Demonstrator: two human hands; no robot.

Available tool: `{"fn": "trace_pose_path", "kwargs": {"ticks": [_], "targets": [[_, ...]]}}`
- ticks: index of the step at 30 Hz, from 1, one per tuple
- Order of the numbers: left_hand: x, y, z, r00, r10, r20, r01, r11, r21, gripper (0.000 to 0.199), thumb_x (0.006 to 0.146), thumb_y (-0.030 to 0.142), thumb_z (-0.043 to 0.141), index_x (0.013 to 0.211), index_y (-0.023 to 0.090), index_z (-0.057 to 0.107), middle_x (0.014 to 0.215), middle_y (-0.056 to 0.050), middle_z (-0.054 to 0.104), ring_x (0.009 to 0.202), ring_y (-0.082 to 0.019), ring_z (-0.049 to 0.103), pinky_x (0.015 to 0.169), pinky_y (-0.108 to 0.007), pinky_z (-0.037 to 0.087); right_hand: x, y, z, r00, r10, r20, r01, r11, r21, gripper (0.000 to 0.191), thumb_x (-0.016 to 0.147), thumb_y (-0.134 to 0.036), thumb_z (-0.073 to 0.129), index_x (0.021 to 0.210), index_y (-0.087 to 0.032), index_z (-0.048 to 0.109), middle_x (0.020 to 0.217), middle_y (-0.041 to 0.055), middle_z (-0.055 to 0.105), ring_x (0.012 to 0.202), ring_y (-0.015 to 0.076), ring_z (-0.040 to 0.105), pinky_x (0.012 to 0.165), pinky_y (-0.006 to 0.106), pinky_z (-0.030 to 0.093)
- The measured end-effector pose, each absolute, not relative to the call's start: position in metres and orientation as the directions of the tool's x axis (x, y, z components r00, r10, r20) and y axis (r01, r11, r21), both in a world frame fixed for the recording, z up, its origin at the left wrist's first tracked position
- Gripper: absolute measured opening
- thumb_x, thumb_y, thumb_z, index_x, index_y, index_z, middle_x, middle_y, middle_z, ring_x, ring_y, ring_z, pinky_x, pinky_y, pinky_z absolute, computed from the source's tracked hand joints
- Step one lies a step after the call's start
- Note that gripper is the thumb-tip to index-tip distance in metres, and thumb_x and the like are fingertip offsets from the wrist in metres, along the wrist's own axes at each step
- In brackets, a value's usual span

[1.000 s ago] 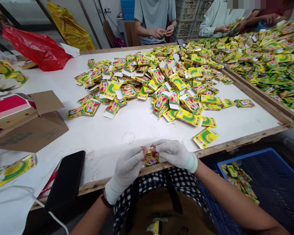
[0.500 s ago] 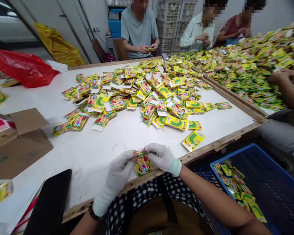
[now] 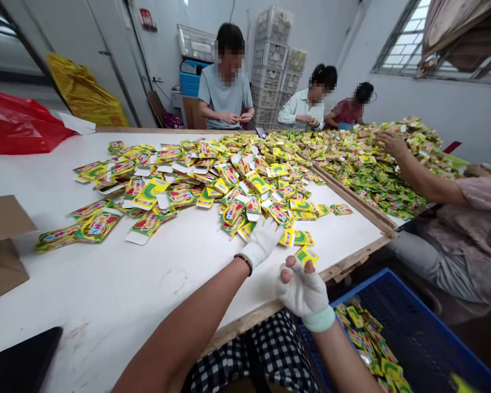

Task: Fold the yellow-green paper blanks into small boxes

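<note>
Small flat yellow-and-green card boxes (image 3: pixel 180 196) lie in a loose heap on the white table (image 3: pixel 155 289), some with white end flaps sticking out. My left hand (image 3: pixel 264 240), in a white glove, reaches to the heap's near edge. Its fingers are stretched over the boxes there, beside a yellow box (image 3: pixel 287 237); the fingertips are partly hidden. At the table's front edge my right hand (image 3: pixel 305 289) is turned palm up, bare fingertips half curled and apart, with nothing in it. Just beyond it lies a single box (image 3: pixel 306 255).
To the right below the table stands a blue crate (image 3: pixel 425 322) with several boxes inside; a blurred yellow thing (image 3: pixel 462 383) is over it. A wooden strip (image 3: pixel 352 199) separates a larger heap (image 3: pixel 376 169). Several people sit around. A phone (image 3: pixel 22 360) and cardboard (image 3: pixel 4 218) lie left.
The box my hands held is out of them. My left hand has moved forward and right to the heap; my right hand has moved right and turned palm up. The view has tilted up.
</note>
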State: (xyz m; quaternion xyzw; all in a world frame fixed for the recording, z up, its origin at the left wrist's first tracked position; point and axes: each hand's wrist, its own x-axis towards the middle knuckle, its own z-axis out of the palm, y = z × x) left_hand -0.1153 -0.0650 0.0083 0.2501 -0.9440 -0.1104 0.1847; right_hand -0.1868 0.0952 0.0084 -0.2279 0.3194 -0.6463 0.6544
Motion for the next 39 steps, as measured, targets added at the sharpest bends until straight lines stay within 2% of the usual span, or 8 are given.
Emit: {"fn": "trace_pose_path", "kwargs": {"ticks": [5, 8, 11, 15, 21, 27, 32, 39], "targets": [[-0.080, -0.061, 0.023, -0.649, -0.696, 0.307, -0.527, 0.702, 0.478, 0.027, 0.091, 0.015, 0.037, 0.108, 0.013, 0.058, 0.101, -0.012, 0.064, 0.095, -0.022, 0.060, 0.087, -0.038, 0.049, -0.184, 0.082, 0.003, -0.120, -0.993, -0.005, 0.468, -0.052, -0.882, 0.029, 0.082, -0.050, 0.062, 0.088, -0.022, 0.057, 0.076, 0.0022, 0.060, 0.063, 0.0124, 0.058, 0.058, 0.026, 0.049], [-0.028, -0.032, 0.026, -0.469, -0.859, 0.205, -0.413, 0.419, 0.809, 0.029, 0.090, 0.019, 0.040, 0.113, 0.014, 0.056, 0.112, -0.012, 0.063, 0.102, -0.021, 0.060, 0.091, -0.037, 0.049, -0.181, 0.072, -0.004, -0.283, -0.958, 0.053, 0.185, -0.108, -0.977, 0.020, 0.081, -0.034, 0.069, 0.090, -0.020, 0.056, 0.092, 0.0038, 0.063, 0.083, 0.0135, 0.062, 0.076, 0.027, 0.051], [0.016, 0.000, 0.015, -0.359, -0.933, 0.029, -0.211, 0.111, 0.971, 0.045, 0.085, 0.021, 0.047, 0.130, 0.014, 0.045, 0.133, -0.014, 0.052, 0.119, -0.023, 0.053, 0.099, -0.038, 0.047, -0.158, 0.060, -0.009, -0.207, -0.978, 0.027, 0.182, -0.066, -0.981, 0.032, 0.077, -0.028, 0.072, 0.098, -0.022, 0.049, 0.105, 0.0048, 0.061, 0.098, 0.0166, 0.063, 0.088, 0.031, 0.051], [0.049, 0.031, -0.008, -0.241, -0.970, 0.011, -0.191, 0.059, 0.980, 0.045, 0.084, 0.023, 0.051, 0.127, 0.016, 0.043, 0.134, -0.017, 0.050, 0.120, -0.025, 0.054, 0.098, -0.041, 0.049, -0.121, 0.053, -0.014, -0.045, -0.999, 0.001, 0.229, -0.012, -0.973, 0.032, 0.079, -0.026, 0.067, 0.103, -0.023, 0.046, 0.090, 0.0024, 0.064, 0.083, 0.0152, 0.067, 0.080, 0.030, 0.055], [0.071, 0.045, -0.014, -0.339, -0.941, -0.021, -0.144, 0.030, 0.989, 0.038, 0.085, 0.022, 0.052, 0.123, 0.022, 0.045, 0.126, -0.009, 0.056, 0.115, -0.020, 0.057, 0.098, -0.039, 0.050, -0.116, 0.057, -0.022, 0.091, -0.995, -0.038, 0.072, 0.044, -0.996, 0.033, 0.081, -0.026, 0.062, 0.112, -0.021, 0.053, 0.097, 0.0049, 0.067, 0.088, 0.0178, 0.067, 0.082, 0.034, 0.056], [0.070, 0.039, -0.003, -0.297, -0.955, 0.012, -0.180, 0.069, 0.981, 0.013, 0.086, 0.029, 0.054, 0.091, 0.018, 0.059, 0.089, -0.003, 0.065, 0.086, -0.016, 0.062, 0.080, -0.029, 0.054, -0.119, 0.056, -0.011, 0.105, -0.995, 0.002, -0.109, -0.013, -0.994, 0.014, 0.083, -0.029, 0.058, 0.091, -0.018, 0.063, 0.085, 0.0028, 0.067, 0.080, 0.0158, 0.064, 0.076, 0.029, 0.054], [0.065, 0.037, -0.001, -0.250, -0.967, -0.057, -0.001, -0.058, 0.998, 0.049, 0.082, 0.023, 0.059, 0.128, 0.016, 0.043, 0.093, -0.004, 0.068, 0.088, -0.018, 0.066, 0.082, -0.035, 0.055, -0.113, 0.051, -0.011, 0.109, -0.994, -0.007, 0.136, 0.022, -0.991, 0.039, 0.082, -0.029, 0.062, 0.119, -0.022, 0.051, 0.094, 0.0029, 0.068, 0.082, 0.0156, 0.065, 0.075, 0.029, 0.055], [0.066, 0.054, 0.015, -0.276, -0.952, 0.130, -0.272, 0.207, 0.940, 0.021, 0.089, 0.032, 0.054, 0.093, 0.019, 0.071, 0.095, -0.004, 0.072, 0.090, -0.018, 0.066, 0.083, -0.030, 0.053, -0.117, 0.058, 0.010, 0.105, -0.990, 0.090, -0.211, -0.111, -0.971, 0.023, 0.087, -0.036, 0.056, 0.083, -0.018, 0.069, 0.078, 0.0038, 0.069, 0.073, 0.0155, 0.062, 0.068, 0.027, 0.052]]}}
